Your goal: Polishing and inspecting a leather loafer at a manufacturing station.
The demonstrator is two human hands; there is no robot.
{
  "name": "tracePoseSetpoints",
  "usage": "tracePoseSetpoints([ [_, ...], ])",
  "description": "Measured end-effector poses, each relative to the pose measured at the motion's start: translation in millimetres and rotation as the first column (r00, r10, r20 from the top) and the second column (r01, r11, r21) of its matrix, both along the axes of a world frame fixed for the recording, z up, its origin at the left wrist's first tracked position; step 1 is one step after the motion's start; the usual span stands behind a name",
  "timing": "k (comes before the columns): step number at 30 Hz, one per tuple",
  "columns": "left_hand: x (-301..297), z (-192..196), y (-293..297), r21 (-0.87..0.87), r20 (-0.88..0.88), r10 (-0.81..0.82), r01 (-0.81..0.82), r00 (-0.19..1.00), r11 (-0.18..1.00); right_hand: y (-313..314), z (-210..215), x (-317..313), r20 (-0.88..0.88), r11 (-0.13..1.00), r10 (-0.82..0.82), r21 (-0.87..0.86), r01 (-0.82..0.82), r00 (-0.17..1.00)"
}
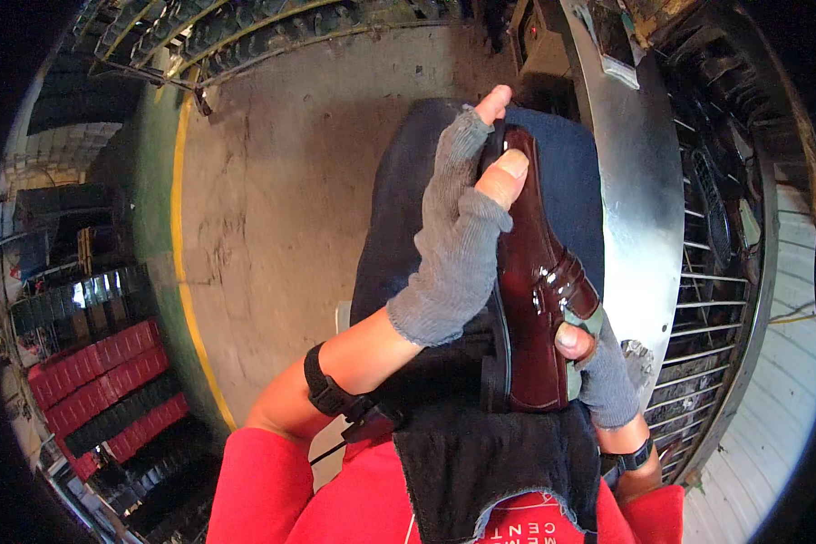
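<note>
A glossy dark maroon leather shoe point(528, 263) with a strap and buckle lies on its side over my lap, toe pointing away and black sole toward the left. My left hand point(462, 218), in a grey knitted glove with bare fingertips, grips its front part. The thumb presses on the upper near the toe, and the other fingers go round the sole side, partly hidden. At the shoe's opening, near the heel, my right hand point(603, 367) in a similar glove holds on with its thumb at the edge. Its remaining fingers are out of sight behind the shoe.
A black cloth point(490, 462) covers my lap. Close on the right runs a shiny metal bench point(644, 236), with a barred rack point(707, 317) of shoes beyond it. Red and black racks point(100, 390) stand at left past a yellow floor line point(180, 227). Another loaded rack point(245, 36) is far ahead.
</note>
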State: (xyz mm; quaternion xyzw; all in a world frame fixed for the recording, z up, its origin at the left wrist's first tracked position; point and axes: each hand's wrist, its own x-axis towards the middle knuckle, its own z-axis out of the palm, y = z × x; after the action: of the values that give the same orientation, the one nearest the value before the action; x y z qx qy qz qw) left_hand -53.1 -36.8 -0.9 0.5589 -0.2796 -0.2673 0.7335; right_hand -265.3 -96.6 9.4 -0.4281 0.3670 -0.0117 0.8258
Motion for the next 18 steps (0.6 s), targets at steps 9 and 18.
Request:
tracePoseSetpoints([
  [9, 5.0, -1.2, -20.3, 0.125, 0.72, 0.033, -0.177, 0.693, 0.976, -2.7, -22.5, 18.0, -0.04, 0.979, -0.202, 0.025, 0.203, 0.979],
  [18, -23.9, -83.6, 33.6, 0.319, -0.312, -0.391, 0.483, 0.866, 0.816, -34.9, -68.6, 68.2, 0.263, 0.909, -0.384, -0.06, 0.412, 0.885],
])
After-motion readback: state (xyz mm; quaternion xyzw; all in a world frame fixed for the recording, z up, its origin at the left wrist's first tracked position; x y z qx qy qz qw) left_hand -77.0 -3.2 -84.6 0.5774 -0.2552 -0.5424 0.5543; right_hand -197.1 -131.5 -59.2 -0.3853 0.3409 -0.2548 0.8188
